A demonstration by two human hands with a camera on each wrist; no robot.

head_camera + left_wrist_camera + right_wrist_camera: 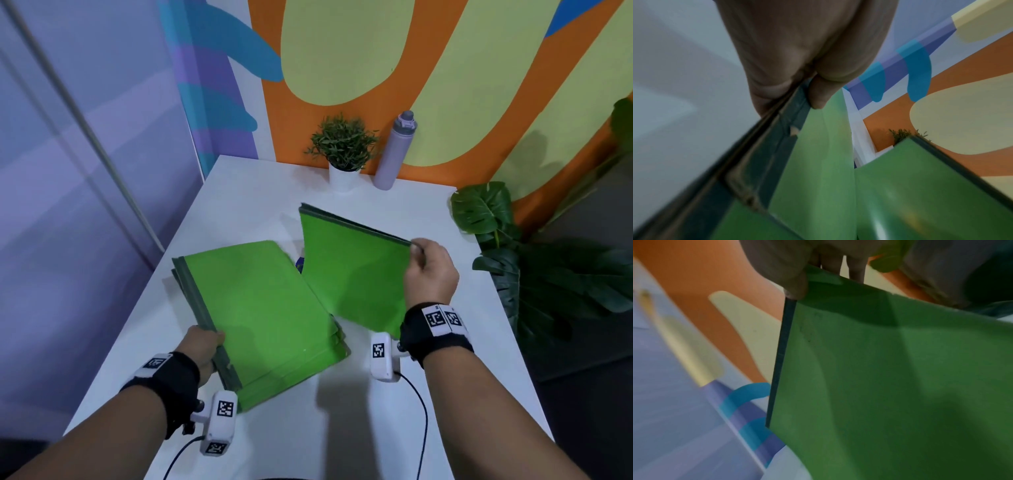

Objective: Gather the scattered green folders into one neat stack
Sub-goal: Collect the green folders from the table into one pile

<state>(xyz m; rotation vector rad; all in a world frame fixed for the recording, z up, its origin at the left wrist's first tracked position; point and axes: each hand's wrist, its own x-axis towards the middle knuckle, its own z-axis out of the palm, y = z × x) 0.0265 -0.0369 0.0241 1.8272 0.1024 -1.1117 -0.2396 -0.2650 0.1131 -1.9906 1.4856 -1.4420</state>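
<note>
A stack of green folders with dark green spines lies on the left half of the white table. My left hand grips the stack by its spine near the front corner; the left wrist view shows the thumb pressed on the spine. My right hand pinches the top corner of a single green folder, held upright and raised above the table, to the right of the stack. In the right wrist view the folder hangs below the fingers. Its lower edge overlaps the stack's right side.
A small potted plant and a lilac water bottle stand at the table's far edge against the painted wall. Large-leaved plants crowd the table's right side. Something small and blue peeks out between the folders.
</note>
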